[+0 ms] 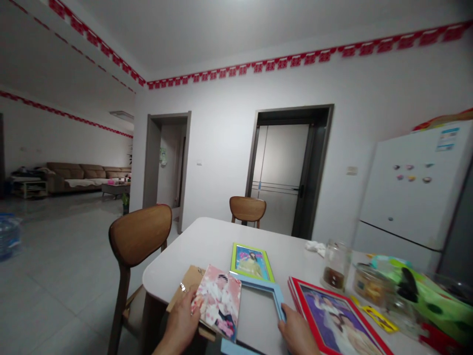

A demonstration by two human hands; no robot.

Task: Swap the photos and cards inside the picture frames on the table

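My left hand (pixel 181 318) is closed at the left edge of a pink photo (pixel 218 303). A brown backing board (pixel 189 282) with metal clips lies partly beneath that photo, near my fingers. On the right side, my right hand (pixel 297 329) grips a light blue picture frame (pixel 275 295), whose opening shows bare table. The photo overlaps the frame's left part. Just beyond it lies a lime-green picture frame (pixel 271 268) with a portrait inside. A red picture frame (pixel 300 296) holding a photo of people lies beside my right hand.
Wooden chairs (pixel 142 234) stand at the left and far sides of the white table (pixel 207 236). A glass jar (pixel 335 268), a round food container (pixel 371 286), a yellow packet (pixel 380 319) and a green bag (pixel 424 296) crowd its right side. Crumpled tissue (pixel 315 247) lies near the jar.
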